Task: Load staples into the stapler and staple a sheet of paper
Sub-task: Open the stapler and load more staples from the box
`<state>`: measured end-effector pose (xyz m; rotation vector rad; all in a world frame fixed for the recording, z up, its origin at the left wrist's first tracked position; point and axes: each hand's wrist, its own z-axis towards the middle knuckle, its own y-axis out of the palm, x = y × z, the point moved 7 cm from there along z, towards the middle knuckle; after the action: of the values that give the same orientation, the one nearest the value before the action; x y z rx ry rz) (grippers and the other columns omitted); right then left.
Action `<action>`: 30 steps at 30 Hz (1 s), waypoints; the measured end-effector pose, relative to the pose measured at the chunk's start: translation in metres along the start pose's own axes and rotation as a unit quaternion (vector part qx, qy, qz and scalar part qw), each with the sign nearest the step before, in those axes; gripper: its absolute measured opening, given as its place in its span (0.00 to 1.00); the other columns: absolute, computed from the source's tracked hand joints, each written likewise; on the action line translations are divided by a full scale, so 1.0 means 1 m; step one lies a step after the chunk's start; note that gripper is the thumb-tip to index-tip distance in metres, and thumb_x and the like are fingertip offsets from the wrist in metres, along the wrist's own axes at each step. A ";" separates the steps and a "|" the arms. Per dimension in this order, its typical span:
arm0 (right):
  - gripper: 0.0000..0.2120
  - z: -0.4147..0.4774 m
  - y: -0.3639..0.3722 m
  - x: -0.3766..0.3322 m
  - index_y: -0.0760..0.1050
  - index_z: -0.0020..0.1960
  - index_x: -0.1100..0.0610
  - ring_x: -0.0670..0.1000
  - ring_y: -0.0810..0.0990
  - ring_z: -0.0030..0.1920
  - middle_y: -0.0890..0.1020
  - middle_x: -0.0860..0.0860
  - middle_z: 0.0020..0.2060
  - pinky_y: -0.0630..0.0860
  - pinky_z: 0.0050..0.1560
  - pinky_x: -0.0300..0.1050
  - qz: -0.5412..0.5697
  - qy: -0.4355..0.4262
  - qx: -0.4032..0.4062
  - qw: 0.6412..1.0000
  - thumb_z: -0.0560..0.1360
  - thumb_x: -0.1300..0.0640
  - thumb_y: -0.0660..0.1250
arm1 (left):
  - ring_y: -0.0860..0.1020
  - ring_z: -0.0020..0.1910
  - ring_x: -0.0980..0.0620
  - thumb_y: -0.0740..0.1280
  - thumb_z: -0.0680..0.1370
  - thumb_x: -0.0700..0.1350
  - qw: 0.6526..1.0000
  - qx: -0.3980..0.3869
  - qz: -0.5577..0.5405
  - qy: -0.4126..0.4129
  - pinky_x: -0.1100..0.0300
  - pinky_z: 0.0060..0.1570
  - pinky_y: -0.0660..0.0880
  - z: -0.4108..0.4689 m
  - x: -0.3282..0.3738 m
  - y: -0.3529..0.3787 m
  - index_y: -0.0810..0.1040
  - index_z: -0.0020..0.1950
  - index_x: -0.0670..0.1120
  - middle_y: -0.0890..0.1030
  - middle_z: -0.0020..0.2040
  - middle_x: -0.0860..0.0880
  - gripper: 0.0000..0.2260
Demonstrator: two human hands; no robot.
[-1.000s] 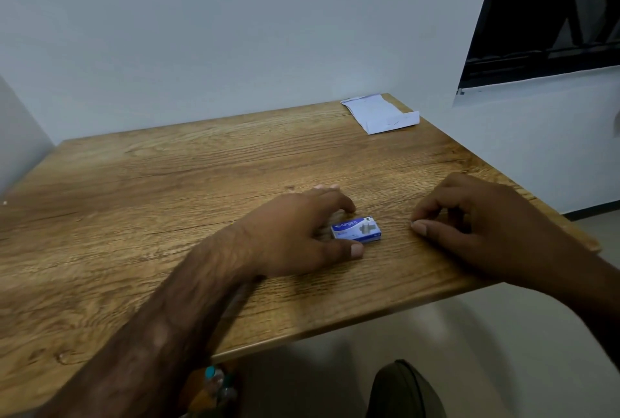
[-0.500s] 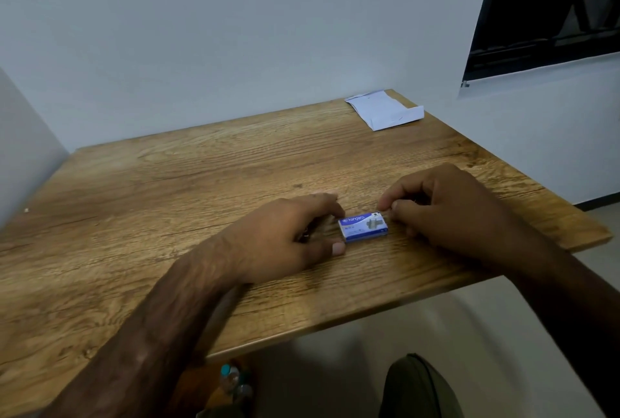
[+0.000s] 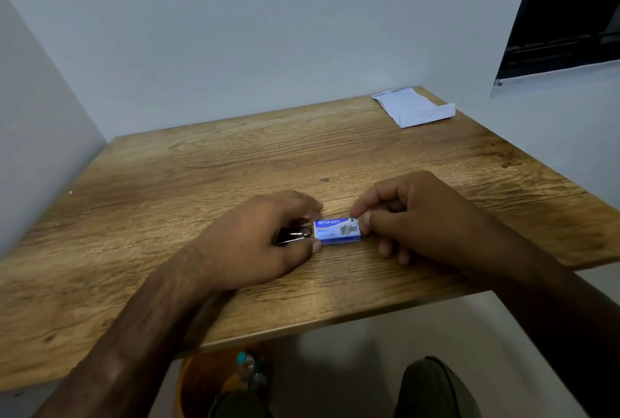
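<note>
While both hands meet a little back from the near edge of the desk (image 3: 201, 166), I read the staple box (image 3: 337, 232) as lying flat on the wood between them, long side roughly parallel to that edge; it is a small rectangular carton, blue along its upper band and sides, pale on its face, with white lettering at the top left and a grey picture at the right. The left hand (image 3: 255, 243) is curled over the carton's left end; thumb on the near side and forefinger on the far side pinch it. The right hand (image 3: 426, 216) pinches the right end between thumb and forefinger; its remaining fingers are folded under, tips resting on the desk. I see the stapler (image 3: 293, 235) just beside the carton's left end, under the left palm; only a dark body with a bright metal part shows, and I cannot tell whether the hand grips it. The sheet of paper (image 3: 414, 108), white and creased, lies at the far right corner, well apart from the hands. Below the near edge stands an orange bin (image 3: 201, 380) holding a bottle (image 3: 248, 367).
</note>
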<state>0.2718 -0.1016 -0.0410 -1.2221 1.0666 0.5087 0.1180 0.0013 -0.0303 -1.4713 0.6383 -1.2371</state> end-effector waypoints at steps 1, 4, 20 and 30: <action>0.06 0.004 0.004 -0.003 0.83 0.47 0.50 0.48 0.81 0.25 0.86 0.53 0.30 0.76 0.26 0.39 0.012 -0.001 -0.008 1.000 0.74 0.60 0.70 | 0.77 0.62 0.62 0.69 0.76 0.56 1.000 0.009 -0.005 -0.007 0.54 0.63 0.75 -0.002 -0.005 -0.003 0.79 0.65 0.52 0.77 0.67 0.59 0.18; 0.08 0.015 0.011 -0.006 0.82 0.50 0.52 0.49 0.79 0.23 0.85 0.56 0.29 0.74 0.23 0.40 0.040 0.008 -0.008 0.999 0.74 0.62 0.70 | 0.78 0.60 0.60 0.71 0.75 0.53 0.999 0.033 -0.017 -0.018 0.53 0.61 0.76 -0.006 -0.010 -0.006 0.81 0.59 0.50 0.79 0.65 0.57 0.15; 0.10 0.012 0.007 0.001 0.84 0.46 0.48 0.47 0.78 0.21 0.85 0.53 0.27 0.74 0.24 0.34 0.034 0.000 0.080 0.996 0.77 0.61 0.67 | 0.74 0.52 0.60 0.68 0.77 0.58 0.998 0.044 0.010 -0.050 0.58 0.52 0.75 0.009 -0.013 0.003 0.78 0.66 0.58 0.77 0.55 0.58 0.18; 0.09 0.010 0.003 0.001 0.82 0.46 0.47 0.46 0.80 0.20 0.84 0.48 0.26 0.73 0.22 0.33 0.005 -0.012 0.144 0.989 0.75 0.61 0.69 | 0.76 0.49 0.62 0.70 0.75 0.60 0.994 0.078 -0.042 -0.061 0.57 0.48 0.77 -0.007 -0.028 -0.002 0.81 0.61 0.60 0.78 0.54 0.59 0.15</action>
<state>0.2737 -0.0916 -0.0438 -0.9538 1.0857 0.3606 0.1020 0.0233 -0.0389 -1.4411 0.3924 -1.2223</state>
